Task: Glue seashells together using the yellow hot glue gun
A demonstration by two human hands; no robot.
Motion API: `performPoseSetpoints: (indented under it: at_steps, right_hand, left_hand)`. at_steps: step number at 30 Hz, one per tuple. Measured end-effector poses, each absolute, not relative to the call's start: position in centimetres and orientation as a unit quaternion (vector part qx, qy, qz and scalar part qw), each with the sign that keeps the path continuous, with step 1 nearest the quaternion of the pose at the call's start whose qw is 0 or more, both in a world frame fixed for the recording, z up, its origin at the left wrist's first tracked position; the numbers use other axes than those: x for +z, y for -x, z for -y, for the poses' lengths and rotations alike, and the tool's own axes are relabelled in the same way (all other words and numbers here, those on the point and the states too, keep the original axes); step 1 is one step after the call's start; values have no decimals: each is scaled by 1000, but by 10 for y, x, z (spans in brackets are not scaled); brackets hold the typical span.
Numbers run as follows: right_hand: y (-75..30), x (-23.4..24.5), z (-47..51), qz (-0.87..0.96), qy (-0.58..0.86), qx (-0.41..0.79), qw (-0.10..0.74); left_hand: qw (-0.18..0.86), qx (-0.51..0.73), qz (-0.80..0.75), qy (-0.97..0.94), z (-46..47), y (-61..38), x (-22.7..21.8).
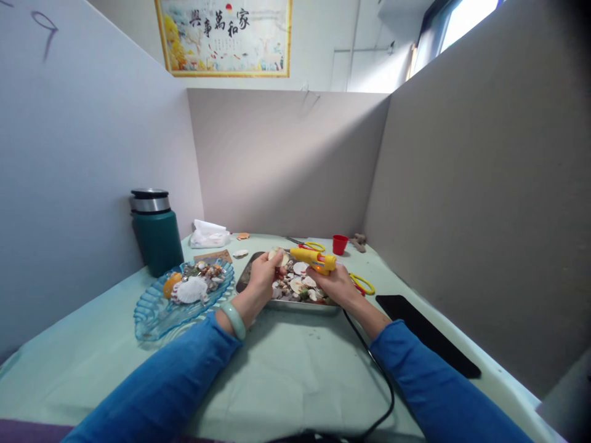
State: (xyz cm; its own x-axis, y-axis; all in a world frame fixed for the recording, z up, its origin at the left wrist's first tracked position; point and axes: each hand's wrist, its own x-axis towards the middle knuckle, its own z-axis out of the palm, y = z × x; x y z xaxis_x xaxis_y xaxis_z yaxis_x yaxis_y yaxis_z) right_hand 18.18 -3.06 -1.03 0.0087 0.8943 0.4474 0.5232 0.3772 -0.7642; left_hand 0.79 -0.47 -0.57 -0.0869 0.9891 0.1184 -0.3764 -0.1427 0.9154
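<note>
My right hand (336, 283) is wrapped round the handle of a yellow hot glue gun (310, 257), whose nozzle points left. Pinched in the fingers of my left hand (265, 274) is a pale seashell (275, 255), close to the nozzle tip. Both hands are above a metal tray (305, 307) filled with small shells, some flat and whitish, others darker. A black cord (369, 351) runs from below the glue gun down to the table's front edge. The handle of the gun is mostly covered by my right hand.
Left of the tray stands a blue glass dish (154, 320) of shells, with a green bottle (157, 237) behind it. Tissues (209, 235), scissors (314, 246) and a red cup (340, 245) are at the back. A black flat board (427, 335) lies right. Partitions enclose the table.
</note>
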Motion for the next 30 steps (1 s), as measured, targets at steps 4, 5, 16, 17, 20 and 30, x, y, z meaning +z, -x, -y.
performPoseSetpoints:
  at_steps: [4, 5, 16, 17, 20, 30]
  right_hand:
    - [-182, -11, 30, 679, 518, 192, 484]
    - [-182, -11, 30, 678, 517, 192, 486]
    - [-182, -14, 29, 684, 515, 178, 485]
    - [-182, -14, 29, 684, 514, 177, 486]
    - [-182, -14, 28, 685, 512, 182, 486]
    - [-183, -17, 26, 691, 500, 188, 487]
  left_hand:
    - [537, 619, -369, -437, 8, -8, -6]
    - [537, 616, -367, -445, 9, -9, -6]
    - [516, 609, -376, -470, 9, -10, -7]
    - [516, 609, -375, -472, 9, -10, -7]
    - [515, 608, -375, -474, 10, -11, -6]
    - [500, 616, -376, -479, 6, -11, -9]
